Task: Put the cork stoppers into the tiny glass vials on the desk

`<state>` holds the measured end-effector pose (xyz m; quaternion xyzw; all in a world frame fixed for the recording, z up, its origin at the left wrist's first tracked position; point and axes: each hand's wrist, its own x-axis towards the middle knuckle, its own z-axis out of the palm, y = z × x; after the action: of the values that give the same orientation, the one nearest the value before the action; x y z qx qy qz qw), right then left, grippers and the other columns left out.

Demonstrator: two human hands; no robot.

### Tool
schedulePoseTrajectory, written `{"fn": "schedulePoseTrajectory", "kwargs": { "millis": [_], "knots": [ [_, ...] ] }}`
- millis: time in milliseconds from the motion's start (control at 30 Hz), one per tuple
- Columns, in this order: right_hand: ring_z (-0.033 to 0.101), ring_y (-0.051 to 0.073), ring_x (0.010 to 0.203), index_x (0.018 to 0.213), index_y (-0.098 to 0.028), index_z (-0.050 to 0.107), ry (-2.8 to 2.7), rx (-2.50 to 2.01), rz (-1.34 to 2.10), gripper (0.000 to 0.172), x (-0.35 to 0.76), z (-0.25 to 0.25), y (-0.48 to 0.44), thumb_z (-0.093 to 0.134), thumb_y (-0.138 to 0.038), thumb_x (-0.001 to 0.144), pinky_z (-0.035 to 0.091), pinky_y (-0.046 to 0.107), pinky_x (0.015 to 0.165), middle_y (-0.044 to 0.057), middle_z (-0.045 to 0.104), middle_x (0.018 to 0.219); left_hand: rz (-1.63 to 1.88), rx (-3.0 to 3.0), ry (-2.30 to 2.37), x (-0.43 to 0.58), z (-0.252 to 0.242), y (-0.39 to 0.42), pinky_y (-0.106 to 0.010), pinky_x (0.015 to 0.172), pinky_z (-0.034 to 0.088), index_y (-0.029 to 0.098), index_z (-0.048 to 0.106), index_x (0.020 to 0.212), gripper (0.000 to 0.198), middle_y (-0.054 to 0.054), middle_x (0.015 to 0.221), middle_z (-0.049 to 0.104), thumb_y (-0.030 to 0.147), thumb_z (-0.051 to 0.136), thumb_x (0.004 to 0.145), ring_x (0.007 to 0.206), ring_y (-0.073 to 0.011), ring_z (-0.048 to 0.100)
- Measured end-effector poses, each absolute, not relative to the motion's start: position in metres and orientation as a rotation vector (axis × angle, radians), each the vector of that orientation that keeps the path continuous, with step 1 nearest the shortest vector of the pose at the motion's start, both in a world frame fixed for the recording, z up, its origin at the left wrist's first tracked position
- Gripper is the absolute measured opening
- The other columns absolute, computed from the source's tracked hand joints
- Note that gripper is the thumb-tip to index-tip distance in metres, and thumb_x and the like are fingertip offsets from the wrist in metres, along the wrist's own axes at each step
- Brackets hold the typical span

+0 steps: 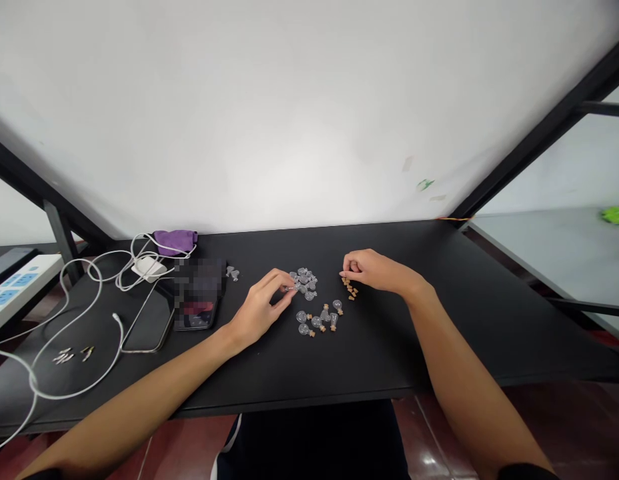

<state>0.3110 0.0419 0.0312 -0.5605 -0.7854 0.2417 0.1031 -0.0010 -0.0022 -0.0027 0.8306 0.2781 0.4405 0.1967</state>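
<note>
My left hand (263,303) is at the left edge of a pile of tiny clear glass bottles (304,279), its thumb and fingers closed on one small glass bottle (290,288). To the right, my right hand (363,268) is in a pinch at the top of a small heap of tiny corks (352,290). Whatever lies between its fingertips is hidden. Nearer to me, several little bottles with corks in their necks (317,323) lie on the black table (289,373).
At the left are a smartphone (149,320), a second dark phone (197,317), a white cable (64,397) with a charger (149,267), and a purple pouch (175,241). Small metal bits (64,355) lie there too. A power strip (19,287) is at the far left; a white wall (299,120) stands behind.
</note>
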Motion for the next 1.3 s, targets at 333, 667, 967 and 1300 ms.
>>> {"fn": "schedulePoseTrajectory", "kwargs": {
  "millis": [333,667,967,1300],
  "knots": [
    [0.065,0.019,0.081,0.093,-0.019,0.071,-2.039,-1.086,1.052,0.027,0.266,0.052,0.024,0.07,-0.046,0.089,0.052,0.035,0.08,0.005,0.072,0.088,1.292,2.259,0.878,-0.002,-0.002,-0.001,-0.026,0.075,0.053,0.02,0.063,0.104,0.008,-0.003,0.098,0.066,0.015,0.064,0.097,0.078,-0.0123,0.059],
    [0.069,0.022,0.088,0.095,-0.018,0.074,-1.892,-0.851,1.218,0.029,0.233,0.04,0.012,0.079,-0.045,0.084,0.057,0.04,0.086,0.008,0.075,0.095,1.344,2.131,0.803,0.0,-0.005,-0.001,-0.029,0.08,0.06,0.018,0.065,0.106,0.01,-0.005,0.1,0.066,0.023,0.067,0.098,0.085,-0.0135,0.068],
    [0.07,0.022,0.087,0.095,-0.017,0.076,-1.879,-0.85,1.222,0.033,0.23,0.038,0.012,0.08,-0.048,0.084,0.057,0.038,0.084,0.008,0.076,0.093,1.357,2.161,0.78,-0.001,-0.002,-0.001,-0.028,0.078,0.059,0.017,0.067,0.104,0.009,-0.005,0.098,0.068,0.02,0.069,0.096,0.084,-0.0133,0.067],
    [0.072,0.023,0.09,0.095,-0.018,0.077,-1.868,-0.858,1.249,0.031,0.23,0.035,0.014,0.081,-0.046,0.084,0.056,0.039,0.087,0.008,0.078,0.095,1.377,2.106,0.769,0.0,-0.003,-0.001,-0.031,0.082,0.064,0.018,0.07,0.103,0.011,-0.006,0.098,0.071,0.024,0.071,0.095,0.087,-0.0152,0.072]
  ]
}}
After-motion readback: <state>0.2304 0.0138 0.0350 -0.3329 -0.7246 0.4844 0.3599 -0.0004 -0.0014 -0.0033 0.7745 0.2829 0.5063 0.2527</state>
